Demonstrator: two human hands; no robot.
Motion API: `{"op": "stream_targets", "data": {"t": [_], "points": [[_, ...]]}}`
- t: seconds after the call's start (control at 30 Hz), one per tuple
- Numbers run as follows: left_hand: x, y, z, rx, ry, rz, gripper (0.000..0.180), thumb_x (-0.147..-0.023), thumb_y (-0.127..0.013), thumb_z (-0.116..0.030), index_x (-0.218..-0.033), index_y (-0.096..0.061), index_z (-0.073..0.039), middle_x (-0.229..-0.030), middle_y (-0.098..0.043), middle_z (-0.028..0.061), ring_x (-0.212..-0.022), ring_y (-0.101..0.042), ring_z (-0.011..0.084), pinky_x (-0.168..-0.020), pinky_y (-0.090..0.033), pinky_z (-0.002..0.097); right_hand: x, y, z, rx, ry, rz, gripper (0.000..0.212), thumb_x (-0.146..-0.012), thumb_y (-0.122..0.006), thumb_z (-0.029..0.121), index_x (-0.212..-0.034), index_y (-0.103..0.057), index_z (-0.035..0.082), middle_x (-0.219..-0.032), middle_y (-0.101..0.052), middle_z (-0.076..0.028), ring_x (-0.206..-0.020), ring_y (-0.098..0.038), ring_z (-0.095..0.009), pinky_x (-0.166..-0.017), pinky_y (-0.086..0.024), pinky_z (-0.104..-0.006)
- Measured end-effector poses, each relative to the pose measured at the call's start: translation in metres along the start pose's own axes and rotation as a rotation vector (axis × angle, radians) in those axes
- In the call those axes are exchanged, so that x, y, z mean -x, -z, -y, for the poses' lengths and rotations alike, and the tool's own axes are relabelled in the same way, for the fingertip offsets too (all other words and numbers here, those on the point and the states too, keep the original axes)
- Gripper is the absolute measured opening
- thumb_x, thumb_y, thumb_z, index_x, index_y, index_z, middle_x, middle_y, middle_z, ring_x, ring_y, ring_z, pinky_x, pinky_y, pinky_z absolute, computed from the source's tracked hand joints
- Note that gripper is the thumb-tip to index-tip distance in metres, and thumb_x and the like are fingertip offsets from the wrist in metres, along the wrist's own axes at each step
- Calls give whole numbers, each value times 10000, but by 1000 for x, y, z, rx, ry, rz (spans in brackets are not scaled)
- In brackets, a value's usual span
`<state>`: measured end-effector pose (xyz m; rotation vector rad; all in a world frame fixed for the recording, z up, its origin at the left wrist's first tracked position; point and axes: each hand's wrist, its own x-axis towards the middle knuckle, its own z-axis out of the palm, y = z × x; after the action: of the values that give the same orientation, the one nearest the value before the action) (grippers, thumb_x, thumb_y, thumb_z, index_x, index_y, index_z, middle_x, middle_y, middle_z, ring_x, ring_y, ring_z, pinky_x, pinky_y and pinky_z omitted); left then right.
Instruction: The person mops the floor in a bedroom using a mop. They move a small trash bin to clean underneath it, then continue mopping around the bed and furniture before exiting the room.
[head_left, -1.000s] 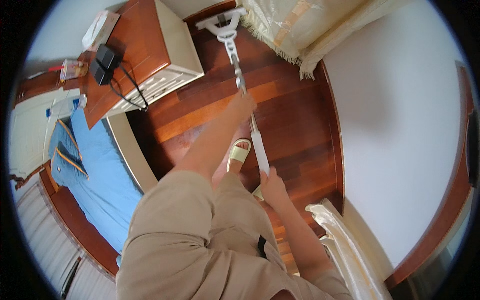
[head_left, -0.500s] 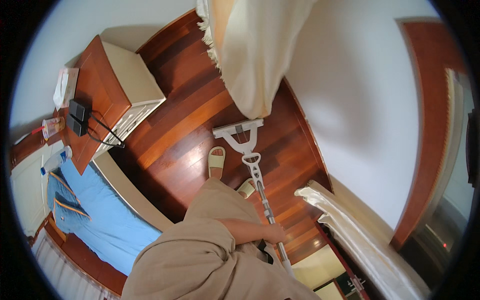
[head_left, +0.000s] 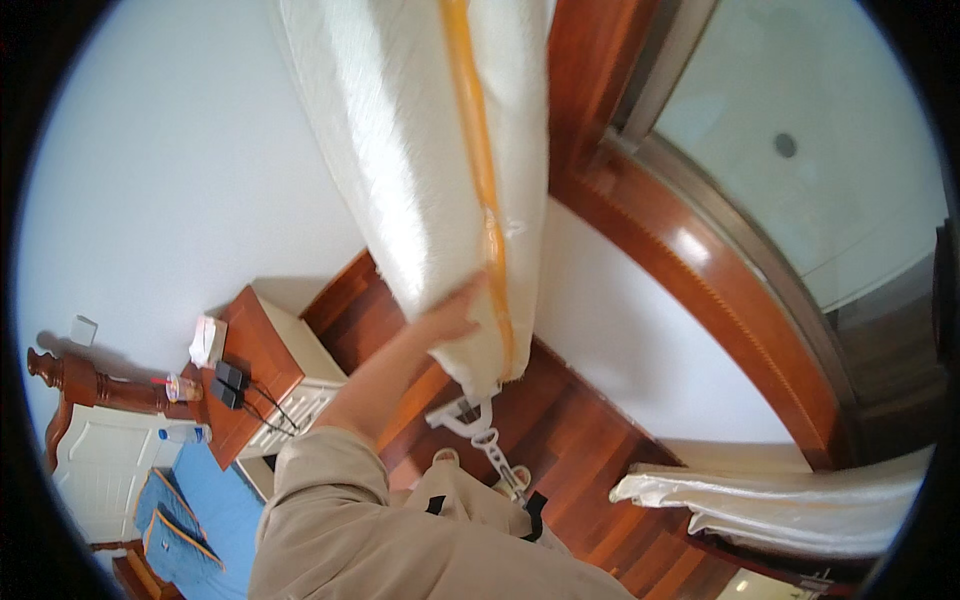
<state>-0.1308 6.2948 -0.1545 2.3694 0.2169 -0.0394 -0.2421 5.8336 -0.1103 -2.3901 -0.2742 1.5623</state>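
Note:
My left hand (head_left: 460,308) reaches up and forward against the hanging cream curtain (head_left: 400,190). Its fingers look stretched out and apart, slightly smeared, and lie at the cloth beside an orange stripe. A grip on the fabric does not show. Below the curtain's lower end is a white squeeze mop (head_left: 490,442), its head on the floor partly hidden by the cloth. The mop's pole runs back toward my body and disappears behind my beige clothing. My right hand is out of sight.
A nightstand (head_left: 262,340) at left bears a tissue box (head_left: 208,340), a cup (head_left: 183,388) and black adapters (head_left: 228,384). A blue-covered bed (head_left: 215,500) lies nearer. Right are a wood-framed window (head_left: 700,240) and a second curtain (head_left: 760,505). Wooden floor (head_left: 590,440) lies between.
My left hand has left the mop's pole and moved up to the curtain. The view has tilted upward, showing more curtain and window. The curtain's lower end now overlaps the mop head.

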Motion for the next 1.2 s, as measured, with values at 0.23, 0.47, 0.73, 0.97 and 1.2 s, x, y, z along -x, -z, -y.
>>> {"op": "stream_targets", "data": {"t": [0.23, 0.47, 0.73, 0.97, 1.2], "points": [[31, 236, 85, -107, 675, -750, 667, -775, -566, -154, -1369, -269, -86, -1350, -366, 179, -1251, -343, 322, -1026, -304, 373, 33, 0, -20, -15, 25, 36, 388, -800, -539, 231, -1117, -512, 8, -794, -616, -249, -810, -601, -424, -682, -477, -488], [-76, 194, -6, -619, -631, -335, 540, -679, -606, -46, -1207, -518, -120, -1246, -485, 127, -1191, -429, 307, -965, -363, 426, 120, -8, -25, -39, -176, 118, 391, -790, -540, 223, -1115, -521, 8, -797, -619, -247, -813, -605, -417, -688, -480, -482], [-107, 292, 180, -1101, 235, -144, 831, -710, -699, -279, -1408, -250, -310, -1447, -306, 12, -1285, -336, 307, -1049, -265, 469, 131, 44, 145, -33, -497, 103, 391, -736, -554, 194, -1082, -574, 13, -826, -633, -220, -829, -620, -375, -733, -487, -436], [141, 418, 395, -1500, 916, -115, 709, -806, -505, -135, -1440, -214, -262, -1416, -368, 43, -1170, -473, 285, -980, -312, 514, 83, 70, 186, 246, -383, 4, 308, -738, -618, 237, -934, -615, 0, -820, -633, -215, -824, -628, -350, -718, -484, -427], [224, 432, 256, -1205, 1600, -211, 546, -825, -538, -235, -1332, -394, -94, -1292, -480, 121, -1171, -475, 280, -994, -331, 461, -37, 116, 256, 334, -155, -20, 241, -768, -582, 189, -937, -618, 21, -873, -630, -214, -855, -609, -363, -754, -480, -436]]}}
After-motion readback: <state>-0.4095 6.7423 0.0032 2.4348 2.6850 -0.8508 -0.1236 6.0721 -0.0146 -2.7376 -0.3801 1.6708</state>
